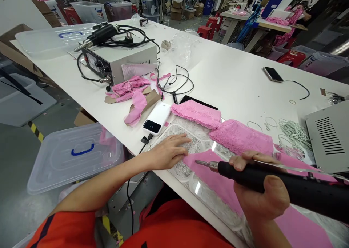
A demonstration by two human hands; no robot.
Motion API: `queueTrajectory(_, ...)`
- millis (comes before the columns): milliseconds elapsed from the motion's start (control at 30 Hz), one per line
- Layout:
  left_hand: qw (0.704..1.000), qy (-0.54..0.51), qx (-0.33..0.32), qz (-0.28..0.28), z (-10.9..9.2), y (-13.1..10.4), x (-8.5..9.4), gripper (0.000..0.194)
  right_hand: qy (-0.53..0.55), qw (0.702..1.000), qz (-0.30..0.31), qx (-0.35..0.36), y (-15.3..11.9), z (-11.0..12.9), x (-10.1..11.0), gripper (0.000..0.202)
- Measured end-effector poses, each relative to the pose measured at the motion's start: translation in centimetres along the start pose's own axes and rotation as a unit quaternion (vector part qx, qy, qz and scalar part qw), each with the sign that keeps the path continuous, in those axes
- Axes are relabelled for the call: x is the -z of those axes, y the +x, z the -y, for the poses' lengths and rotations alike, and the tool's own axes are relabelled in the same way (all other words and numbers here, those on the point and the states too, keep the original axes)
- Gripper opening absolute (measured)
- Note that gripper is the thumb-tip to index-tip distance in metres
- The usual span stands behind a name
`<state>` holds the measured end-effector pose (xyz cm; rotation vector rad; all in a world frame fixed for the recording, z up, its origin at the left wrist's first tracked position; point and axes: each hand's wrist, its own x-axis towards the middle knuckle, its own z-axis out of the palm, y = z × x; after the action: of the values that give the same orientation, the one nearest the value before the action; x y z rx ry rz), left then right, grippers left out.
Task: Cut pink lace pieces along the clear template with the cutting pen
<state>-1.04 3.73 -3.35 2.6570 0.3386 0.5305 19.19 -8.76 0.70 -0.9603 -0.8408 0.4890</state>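
Pink fabric (214, 180) lies on a clear template (209, 206) on the worktop (231, 73); left hand (169, 151), fingers loosely spread, rests at its corner, holding nothing; right hand (261, 191) grips a black pointed tool (305, 190), apparently lining up; lowering it likely needs steadiness.

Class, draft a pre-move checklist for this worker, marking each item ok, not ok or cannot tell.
1. Black handheld tool gripped in the right hand: ok.
2. Left hand apart from the tool's pointed tip: ok, a gap shows.
3. Pink fabric lying on the clear panel: ok.
4. Panel free of other pieces: not ok, pink lace overlaps it.
5. Tip touching fabric: cannot tell.
6. Tool switched on: cannot tell.
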Motion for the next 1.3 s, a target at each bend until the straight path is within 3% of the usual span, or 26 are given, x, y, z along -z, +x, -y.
queueTrajectory(333,1.0,0.004,-0.011,0.017,0.0,-0.1,0.7,0.028,0.007,1.0,-0.006,-0.006,0.0,0.2,0.3,0.022)
queueTrajectory(600,0.989,0.057,-0.01,0.138,-0.5,0.9,0.4,0.058,0.014,1.0,-0.014,-0.02,0.1,0.3,0.1,0.023)
queueTrajectory(900,0.987,0.054,-0.008,0.149,-0.5,1.1,0.4,0.055,0.029,0.999,0.02,-0.01,-0.2,0.5,-0.3,0.023)
queueTrajectory(1300,0.99,0.019,0.0,0.141,0.6,1.4,0.6,0.071,0.036,0.997,0.068,0.007,-0.6,-0.3,-2.2,0.022)
